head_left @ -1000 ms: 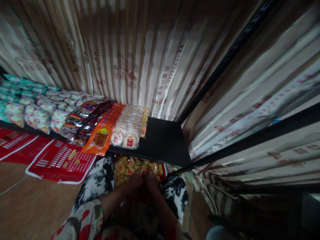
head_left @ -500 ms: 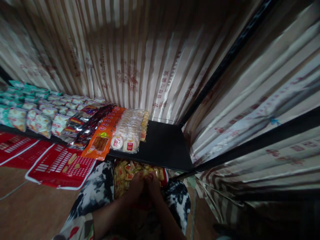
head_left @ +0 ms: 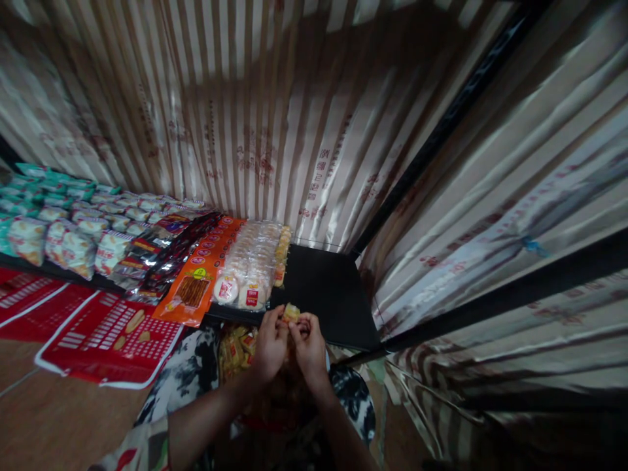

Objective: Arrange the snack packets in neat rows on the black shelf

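Observation:
A small yellow-wrapped snack packet [head_left: 291,313] is held between the fingertips of my left hand [head_left: 269,347] and my right hand [head_left: 310,348], just over the front edge of the black shelf [head_left: 324,288]. Below them, in my lap, lies a bag of similar gold-wrapped snack packets [head_left: 236,348], partly hidden by my hands and forearms. On the shelf just beyond stand rows of clear-wrapped round crackers [head_left: 252,261], with a narrow row of yellow packets [head_left: 282,255] along their right side.
Left of the crackers lie an orange snack bag [head_left: 196,281], dark shiny packets [head_left: 157,245], and white and green packets [head_left: 71,239]. Red baskets [head_left: 110,340] are below the shelf at left. Striped curtain [head_left: 275,131] hangs behind; black frame bars [head_left: 490,294] cross the right.
Both hands have risen from the bag in my lap to the shelf's front edge, and a yellow packet now shows between their fingertips. The view has shifted slightly.

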`<state>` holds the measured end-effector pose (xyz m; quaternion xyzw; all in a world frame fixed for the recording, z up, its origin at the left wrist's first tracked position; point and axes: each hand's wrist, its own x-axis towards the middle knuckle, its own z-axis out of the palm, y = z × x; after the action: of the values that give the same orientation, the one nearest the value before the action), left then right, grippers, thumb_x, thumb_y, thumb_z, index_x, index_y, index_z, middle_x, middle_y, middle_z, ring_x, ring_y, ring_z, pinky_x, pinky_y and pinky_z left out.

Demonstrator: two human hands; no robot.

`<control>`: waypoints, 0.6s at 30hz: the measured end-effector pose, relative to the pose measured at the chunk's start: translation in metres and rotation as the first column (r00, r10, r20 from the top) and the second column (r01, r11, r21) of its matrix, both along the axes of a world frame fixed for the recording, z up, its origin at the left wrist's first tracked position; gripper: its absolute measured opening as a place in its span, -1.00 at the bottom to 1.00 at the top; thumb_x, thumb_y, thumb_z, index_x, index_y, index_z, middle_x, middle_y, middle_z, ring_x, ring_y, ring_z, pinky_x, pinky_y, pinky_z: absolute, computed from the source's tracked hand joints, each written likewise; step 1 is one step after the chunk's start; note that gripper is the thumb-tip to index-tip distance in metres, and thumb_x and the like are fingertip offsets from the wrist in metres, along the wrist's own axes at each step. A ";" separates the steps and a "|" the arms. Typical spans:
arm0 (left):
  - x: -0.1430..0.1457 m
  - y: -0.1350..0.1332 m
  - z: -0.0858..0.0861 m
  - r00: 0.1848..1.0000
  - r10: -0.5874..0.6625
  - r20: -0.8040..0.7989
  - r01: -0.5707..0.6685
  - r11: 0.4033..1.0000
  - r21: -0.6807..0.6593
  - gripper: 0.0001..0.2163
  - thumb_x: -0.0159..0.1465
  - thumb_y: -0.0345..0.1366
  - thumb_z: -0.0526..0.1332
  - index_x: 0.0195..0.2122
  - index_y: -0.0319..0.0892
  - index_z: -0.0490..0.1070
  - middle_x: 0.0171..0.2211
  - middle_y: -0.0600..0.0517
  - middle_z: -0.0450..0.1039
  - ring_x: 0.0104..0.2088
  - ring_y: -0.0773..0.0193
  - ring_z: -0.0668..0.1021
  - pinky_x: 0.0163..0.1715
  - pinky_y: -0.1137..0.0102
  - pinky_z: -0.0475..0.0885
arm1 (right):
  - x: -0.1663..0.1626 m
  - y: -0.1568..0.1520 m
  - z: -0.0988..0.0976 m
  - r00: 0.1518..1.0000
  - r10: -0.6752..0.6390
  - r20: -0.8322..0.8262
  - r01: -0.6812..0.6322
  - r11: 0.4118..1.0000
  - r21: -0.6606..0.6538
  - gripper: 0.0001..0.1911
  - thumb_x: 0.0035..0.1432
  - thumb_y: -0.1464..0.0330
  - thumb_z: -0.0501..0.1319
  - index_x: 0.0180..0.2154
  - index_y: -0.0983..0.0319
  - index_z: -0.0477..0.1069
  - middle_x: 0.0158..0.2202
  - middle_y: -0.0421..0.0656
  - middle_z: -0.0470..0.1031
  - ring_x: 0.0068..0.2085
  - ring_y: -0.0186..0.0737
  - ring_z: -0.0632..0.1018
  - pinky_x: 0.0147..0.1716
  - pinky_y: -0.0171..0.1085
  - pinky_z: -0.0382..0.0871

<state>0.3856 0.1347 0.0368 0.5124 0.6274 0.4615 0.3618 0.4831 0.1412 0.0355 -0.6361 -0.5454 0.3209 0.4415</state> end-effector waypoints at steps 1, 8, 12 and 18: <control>0.000 0.007 0.002 1.000 0.010 0.017 -0.011 1.000 0.003 -0.62 0.17 -0.40 0.00 0.03 -0.19 0.28 0.01 -0.08 0.33 -0.06 0.26 0.44 0.04 0.35 0.31 | -0.002 0.010 0.003 1.000 -0.009 0.013 0.008 1.000 0.023 -0.73 0.01 0.17 0.11 -0.28 0.19 0.27 -0.36 -0.15 0.48 -0.37 -0.22 0.52 -0.39 -0.31 0.37; 0.003 0.039 0.000 0.996 -0.004 0.087 0.005 1.000 -0.014 -0.57 0.19 -0.44 -0.05 0.10 -0.22 0.21 0.15 -0.07 0.23 0.15 0.28 0.27 0.19 0.33 0.11 | -0.016 0.076 -0.001 0.986 -0.002 0.167 0.000 1.000 0.014 -0.63 0.07 0.21 0.05 -0.08 0.21 0.25 -0.26 -0.15 0.51 -0.34 -0.25 0.52 -0.35 -0.30 0.34; 0.004 0.051 -0.006 0.996 0.002 0.085 0.004 0.997 -0.077 -0.58 0.24 -0.38 -0.08 0.12 -0.25 0.20 0.20 -0.07 0.16 0.21 0.26 0.19 0.23 0.29 0.01 | -0.021 0.097 -0.007 0.968 0.012 0.251 -0.011 1.000 -0.003 -0.66 0.09 0.23 0.04 -0.10 0.19 0.29 -0.30 -0.18 0.52 -0.32 -0.27 0.51 -0.35 -0.32 0.33; 0.005 0.062 -0.016 0.997 0.008 0.079 0.000 0.994 -0.108 -0.57 0.25 -0.37 -0.10 0.16 -0.24 0.16 0.23 -0.01 0.11 0.22 0.31 0.16 0.26 0.33 -0.04 | -0.027 0.106 -0.004 0.956 0.039 0.291 -0.031 0.999 -0.033 -0.68 0.10 0.23 0.03 -0.12 0.19 0.33 -0.28 -0.18 0.51 -0.34 -0.28 0.51 -0.36 -0.33 0.32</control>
<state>0.3903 0.1967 0.0210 0.4720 0.6376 0.4476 0.4127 0.4559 0.2474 0.0317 -0.6730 -0.6110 0.2390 0.3417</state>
